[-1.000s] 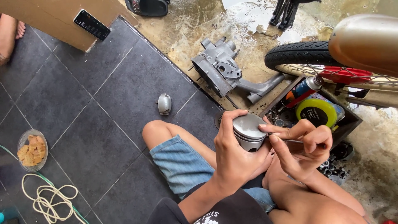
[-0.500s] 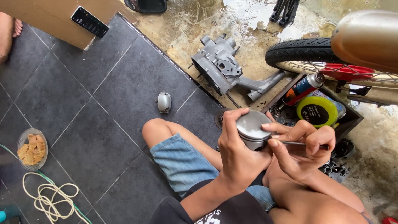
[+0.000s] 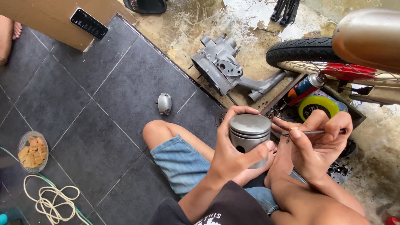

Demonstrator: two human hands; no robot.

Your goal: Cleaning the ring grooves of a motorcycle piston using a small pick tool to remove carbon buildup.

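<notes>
A spoked motorcycle wheel (image 3: 316,52) stands at the upper right, a grey engine casing (image 3: 216,66) on the wet floor beside it. Above the bent knee, the left hand (image 3: 233,160) grips a metal piston (image 3: 249,132), while the right hand (image 3: 318,143) pinches a thin metal pick (image 3: 310,133) just beside its rim.

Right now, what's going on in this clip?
A person sits on a dark tiled floor. Their left hand grips a grey metal piston upright, while the right hand holds a thin metal pick pointing at the piston's ring grooves. A grey engine casing, a spray can and a motorcycle wheel lie just beyond.
</notes>
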